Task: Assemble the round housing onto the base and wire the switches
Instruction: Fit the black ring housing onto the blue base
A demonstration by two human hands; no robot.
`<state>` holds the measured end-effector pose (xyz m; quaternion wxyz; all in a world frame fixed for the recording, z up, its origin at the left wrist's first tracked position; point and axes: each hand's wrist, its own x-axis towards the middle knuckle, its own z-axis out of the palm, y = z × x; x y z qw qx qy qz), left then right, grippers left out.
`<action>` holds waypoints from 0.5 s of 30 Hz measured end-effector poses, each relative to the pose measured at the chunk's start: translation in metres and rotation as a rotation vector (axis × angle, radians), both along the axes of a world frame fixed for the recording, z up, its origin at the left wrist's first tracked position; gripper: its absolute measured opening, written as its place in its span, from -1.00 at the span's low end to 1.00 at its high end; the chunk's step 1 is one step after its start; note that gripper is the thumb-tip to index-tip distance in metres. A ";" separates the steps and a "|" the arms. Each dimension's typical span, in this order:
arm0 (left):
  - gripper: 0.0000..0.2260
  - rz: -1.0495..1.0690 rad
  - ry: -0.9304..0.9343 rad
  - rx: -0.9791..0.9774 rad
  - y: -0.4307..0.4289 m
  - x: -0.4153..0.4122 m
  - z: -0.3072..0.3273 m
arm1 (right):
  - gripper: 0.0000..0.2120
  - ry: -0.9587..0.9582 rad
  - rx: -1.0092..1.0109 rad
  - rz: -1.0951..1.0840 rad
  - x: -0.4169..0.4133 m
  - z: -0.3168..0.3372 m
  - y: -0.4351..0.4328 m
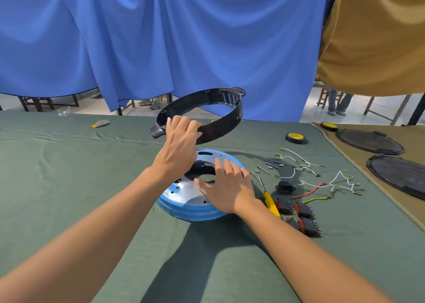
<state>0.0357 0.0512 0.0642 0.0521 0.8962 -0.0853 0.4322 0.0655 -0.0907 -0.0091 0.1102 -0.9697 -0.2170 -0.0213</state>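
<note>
The left hand (179, 141) grips the near rim of the black ring (202, 114), fingers curled over its edge, holding it tilted in the air above the far side of the blue base (184, 208). The right hand (227, 187) lies flat with fingers spread on the base's shiny top. The base sits on the green cloth (69, 176). Just right lie a yellow screwdriver (270, 201), black switches (303, 210) and loose wires (322, 181).
</note>
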 end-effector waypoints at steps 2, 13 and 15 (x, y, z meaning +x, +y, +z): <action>-0.93 -0.013 -0.005 -0.006 -0.006 -0.004 0.003 | -0.16 -0.049 0.021 0.000 0.007 0.002 0.004; -0.82 -0.116 0.029 -0.553 -0.038 -0.014 0.034 | -0.78 0.164 1.186 -0.343 0.020 0.035 -0.032; -0.82 -0.179 0.072 -0.726 -0.045 -0.014 0.045 | -0.80 0.145 1.283 -0.321 0.025 0.044 -0.043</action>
